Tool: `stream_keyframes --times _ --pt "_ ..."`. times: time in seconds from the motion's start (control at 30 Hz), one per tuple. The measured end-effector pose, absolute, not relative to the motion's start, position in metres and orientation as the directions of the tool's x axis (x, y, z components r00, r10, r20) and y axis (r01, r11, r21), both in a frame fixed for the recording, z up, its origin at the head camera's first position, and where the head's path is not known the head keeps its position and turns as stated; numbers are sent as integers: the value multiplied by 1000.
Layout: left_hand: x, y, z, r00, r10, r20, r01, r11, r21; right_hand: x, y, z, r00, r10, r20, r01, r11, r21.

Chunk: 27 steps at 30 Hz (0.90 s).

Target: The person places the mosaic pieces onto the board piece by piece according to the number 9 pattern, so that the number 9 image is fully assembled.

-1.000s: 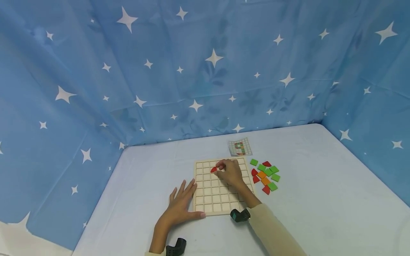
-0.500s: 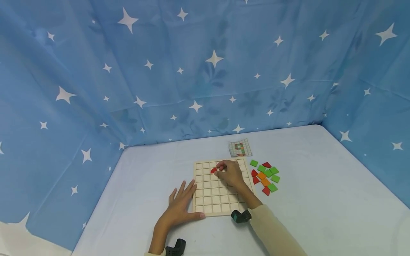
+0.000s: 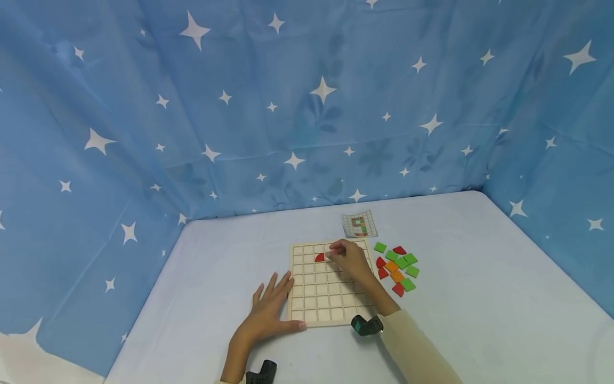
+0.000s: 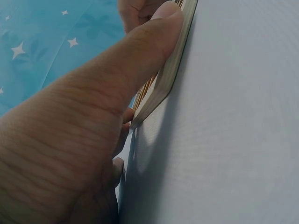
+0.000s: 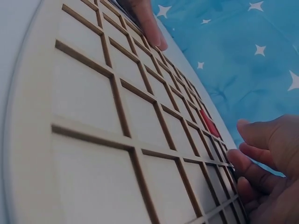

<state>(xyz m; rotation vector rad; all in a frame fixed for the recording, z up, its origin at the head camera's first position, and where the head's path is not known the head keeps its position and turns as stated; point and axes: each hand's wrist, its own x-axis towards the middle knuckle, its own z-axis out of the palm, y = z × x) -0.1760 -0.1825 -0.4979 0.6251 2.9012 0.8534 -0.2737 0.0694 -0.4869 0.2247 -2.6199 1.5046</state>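
A square wooden grid board (image 3: 316, 288) lies flat on the table. My left hand (image 3: 271, 312) rests at its near left corner, fingers spread along the left edge; in the left wrist view its thumb (image 4: 161, 28) lies along the board's rim. A red quarter-circle tile (image 3: 320, 257) sits in a cell towards the back of the board. Just right of that tile is my right hand (image 3: 350, 261), over the board with loosely bent fingers. In the right wrist view its fingers (image 5: 257, 133) are apart from the red tile, and nothing shows between them.
Several loose green tiles (image 3: 392, 255), orange tiles (image 3: 397, 276) and red tiles (image 3: 398, 289) lie right of the board. Behind it is a printed pattern card (image 3: 360, 224). A blue star-patterned curtain (image 3: 288, 106) borders the white table (image 3: 216, 256).
My right hand has drawn slightly right, away from the red quarter-circle tile, which now shows more fully in its cell. My left hand keeps its place at the board's corner.
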Motion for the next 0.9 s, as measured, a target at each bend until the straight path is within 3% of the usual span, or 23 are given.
stream_keyframes --times 0.37,0.6,0.9 --pt "-176 -184 -497 -911 409 51 372 760 532 -270 81 -483 -982 -73 176 -190 467 -864" --pt "-178 -183 -492 -912 408 45 367 762 534 -273 92 -481 -967 -70 247 -251 446 -859" --pt "-175 -182 -493 -913 407 36 360 761 540 -277 126 -474 -938 55 343 -267 516 -814"
